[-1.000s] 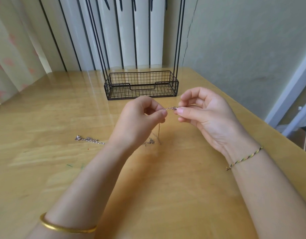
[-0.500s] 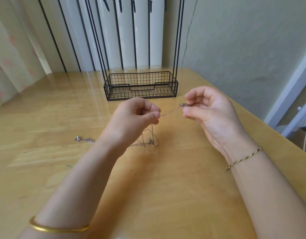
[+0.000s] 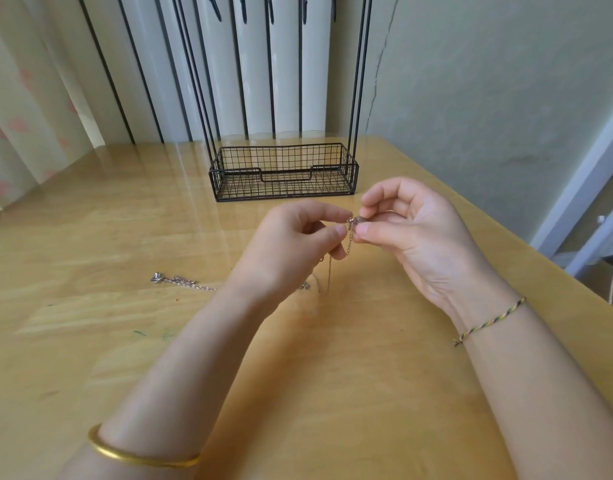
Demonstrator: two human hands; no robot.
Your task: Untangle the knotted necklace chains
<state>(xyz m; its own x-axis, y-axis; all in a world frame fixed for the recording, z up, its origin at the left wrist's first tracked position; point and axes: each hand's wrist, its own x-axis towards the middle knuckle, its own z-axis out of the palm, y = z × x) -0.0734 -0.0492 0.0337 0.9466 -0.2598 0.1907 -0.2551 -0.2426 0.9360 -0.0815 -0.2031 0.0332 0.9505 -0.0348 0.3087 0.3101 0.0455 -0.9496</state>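
necklace chains: fine metal links, judged very light, fully limp, slippery under the pads, and liable to kink or snap if pulled hard. they are best taken by fingertip pinch at the clasp or right beside a knot, never by the slack. the left hand pinches the chain between thumb and forefinger, its other fingers curled in. the right hand pinches the clasp end the same way, and the tips of the two hands nearly touch. both are held above the desk, toward its far edge and just in front of the wire basket. orientation: the gripped stretch is short and runs left to right between the pinches. a short length hangs straight down from it, and more chain drops to a small clump partly hidden behind the left wrist, so whether it is knotted cannot be told. the loose tail lies flat on the desk, its long axis roughly parallel to the far edge and its end pointing to the left edge.
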